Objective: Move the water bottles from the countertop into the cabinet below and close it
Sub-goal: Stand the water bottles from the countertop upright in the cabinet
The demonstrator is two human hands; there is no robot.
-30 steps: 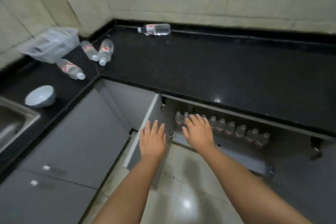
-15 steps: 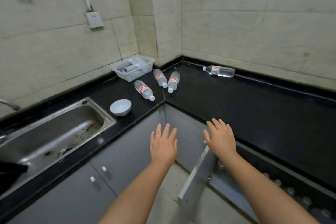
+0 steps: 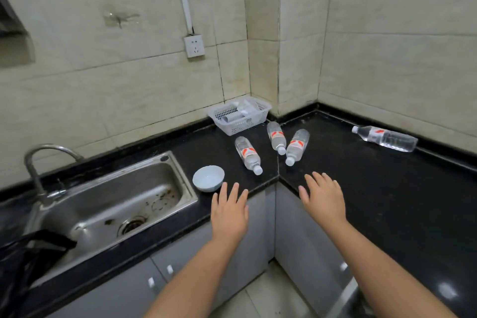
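Bottles, head view: four lying on their sides on the black countertop [image 3: 387,188], none in either hand.
Left bottle [image 3: 248,155]: on its side, cap toward the counter's front edge, just right of the bowl and in front of the basket.
Middle bottle [image 3: 276,137]: on its side at the inner corner, cap end close to the next bottle's neck; touching or not, cannot tell.
Angled bottle [image 3: 297,146]: on its side, cap pointing forward and left, nearest the right hand.
Far bottle [image 3: 386,138]: on its side near the back wall, well apart from the other three, cap to the left.
Left hand [image 3: 229,210]: palm down, fingers straight and spread, holding nothing, over the counter's front edge near the bowl.
Right hand [image 3: 324,196]: palm down, fingers straight and slightly spread, holding nothing, over the counter just short of the angled bottle.
Bowl [image 3: 208,178]: white, upright, between sink and bottles.
Basket [image 3: 238,115]: white, in the corner against the wall.
Sink [image 3: 111,204]: steel, at left, with faucet [image 3: 41,162] behind it.
Cabinet [image 3: 309,245]: grey fronts under the counter; an open door's edge at bottom right.
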